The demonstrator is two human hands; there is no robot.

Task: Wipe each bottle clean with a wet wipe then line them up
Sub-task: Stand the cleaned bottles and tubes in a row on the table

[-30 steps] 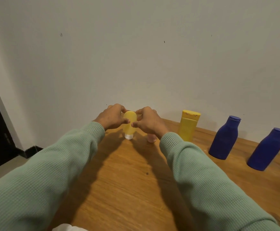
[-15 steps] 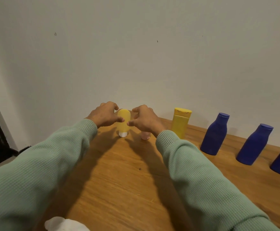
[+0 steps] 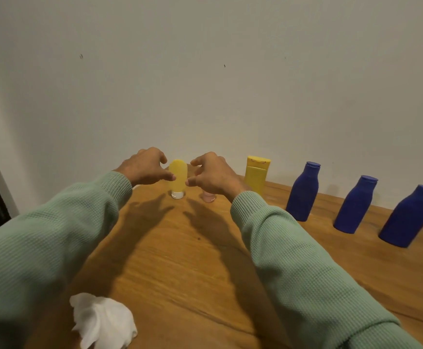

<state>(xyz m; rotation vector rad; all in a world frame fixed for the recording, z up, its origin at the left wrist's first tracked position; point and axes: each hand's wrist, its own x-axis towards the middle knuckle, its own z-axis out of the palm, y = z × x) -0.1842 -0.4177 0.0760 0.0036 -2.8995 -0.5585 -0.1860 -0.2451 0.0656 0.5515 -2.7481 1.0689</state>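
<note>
Two hands flank the small yellow tube (image 3: 177, 176), which stands cap-down on the wooden table (image 3: 180, 260) close to the wall, its long axis upright. The left hand (image 3: 145, 167) sits just to its left and the right hand (image 3: 211, 175) just to its right, about equally near. Both have loosely curled fingers and grip nothing; the thumb tips lie at the tube's sides (whether they touch it I cannot tell). A small pink bottle (image 3: 208, 197) is half hidden behind the right hand. Farther right along the wall stand a yellow flip-top bottle (image 3: 257, 176) and three blue bottles (image 3: 303, 191). The tube looks placed at the row's left end, so letting go should mean drawing both hands straight back without tipping it. The crumpled wet wipe (image 3: 103, 321) lies at the near edge, on the left arm's side.
</note>
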